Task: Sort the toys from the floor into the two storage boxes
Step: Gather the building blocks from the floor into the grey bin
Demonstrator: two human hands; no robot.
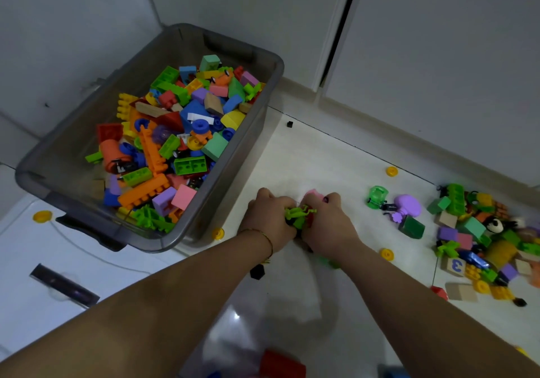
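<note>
Step in hand: gathering a batch. Left hand (268, 220) and right hand (327, 223) are pressed together on the floor just right of the grey storage box (254, 155), fingers of both curled round a clump of green toy pieces (299, 214). A pink piece (314, 194) shows at the right hand's knuckles; can't tell if it's held or just lying beyond. There's something red in the clump too, mostly hidden. Next move, as I read it: lift with both hands closed tight, carry up-left over the box wall, release over the bricks inside. The box is well filled, so aim for the barer near-left corner. Risk: small bits slipping out from under the palms on the lift. Second box isn't in view. The bulk of the work left is the toy pile (482, 237), well off to the right. Nearer strays: a green round toy (377, 196) with a purple toy (407, 204) just beside it, and a yellow disc (217, 233) by the box's near corner. A black piece (257, 271) lies near the left wrist. The path to the box looks unobstructed.
</note>
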